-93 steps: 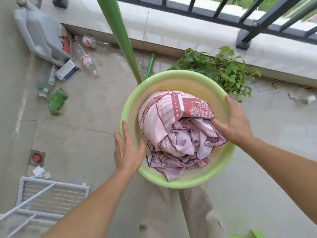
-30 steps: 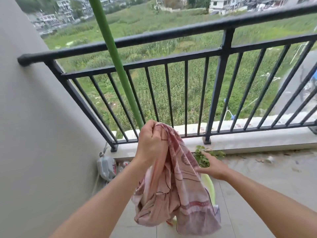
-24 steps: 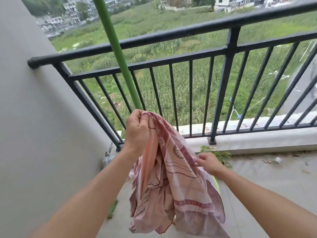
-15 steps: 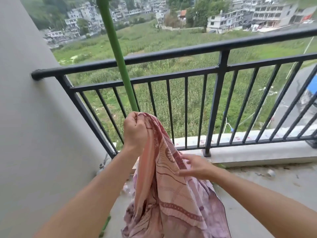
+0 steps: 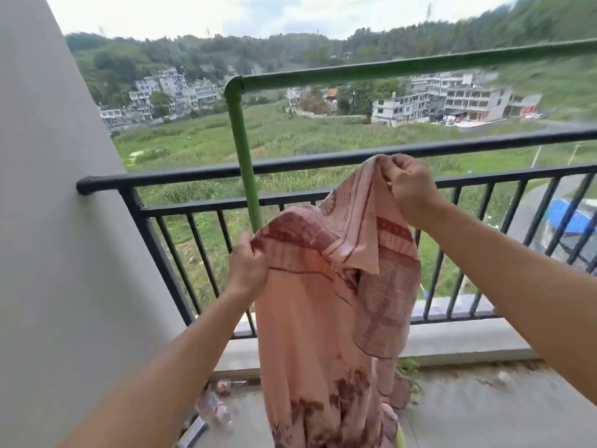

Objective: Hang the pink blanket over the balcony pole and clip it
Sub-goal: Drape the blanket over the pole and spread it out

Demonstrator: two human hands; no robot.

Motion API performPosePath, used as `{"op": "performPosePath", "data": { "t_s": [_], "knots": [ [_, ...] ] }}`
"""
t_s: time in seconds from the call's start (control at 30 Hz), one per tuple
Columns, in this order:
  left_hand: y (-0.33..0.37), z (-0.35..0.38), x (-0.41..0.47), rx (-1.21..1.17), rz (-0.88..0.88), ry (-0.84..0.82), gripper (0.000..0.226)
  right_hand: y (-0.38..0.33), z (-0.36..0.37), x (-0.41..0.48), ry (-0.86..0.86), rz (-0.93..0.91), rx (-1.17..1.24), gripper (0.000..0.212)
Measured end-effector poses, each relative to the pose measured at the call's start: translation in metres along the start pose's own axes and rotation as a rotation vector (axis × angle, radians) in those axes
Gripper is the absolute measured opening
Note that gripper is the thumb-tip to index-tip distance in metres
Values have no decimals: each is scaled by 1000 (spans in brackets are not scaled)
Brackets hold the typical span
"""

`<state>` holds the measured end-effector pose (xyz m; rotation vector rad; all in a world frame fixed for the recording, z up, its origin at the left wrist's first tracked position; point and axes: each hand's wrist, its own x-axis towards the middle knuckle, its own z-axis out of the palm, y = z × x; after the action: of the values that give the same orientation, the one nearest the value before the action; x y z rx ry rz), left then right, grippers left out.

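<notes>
We count one pink blanket (image 5: 323,302), two hands: left hand (image 5: 247,268) pinches its edge at 8 o'clock, right hand (image 5: 408,182) grips a corner at 2 o'clock. One green pole (image 5: 387,67) at 12 o'clock, above it.

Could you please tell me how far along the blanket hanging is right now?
Done: the pink blanket is held up before the black railing. In hand: the left hand and right hand each grip its top edge, the right higher. Left: it is not yet over the green pole, and no clip is visible.
</notes>
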<state>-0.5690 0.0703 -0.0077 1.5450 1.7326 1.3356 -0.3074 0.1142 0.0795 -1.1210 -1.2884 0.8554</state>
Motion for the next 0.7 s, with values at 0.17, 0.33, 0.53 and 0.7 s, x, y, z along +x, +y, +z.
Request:
{"op": "performPosePath", "data": {
  "t_s": [0.17,0.33,0.53,0.7],
  "knots": [
    [8,8,-12,38,177,-33,21,-36,13,11,88,110,114,25],
    [52,27,-49,-34,705,48,36,-48,24,11,131,353,488,26],
    [53,55,-65,213,682,103,84,-85,26,19,185,424,685,35],
    [54,58,-59,351,473,69,79,-110,35,26,191,361,689,52]
  ]
}}
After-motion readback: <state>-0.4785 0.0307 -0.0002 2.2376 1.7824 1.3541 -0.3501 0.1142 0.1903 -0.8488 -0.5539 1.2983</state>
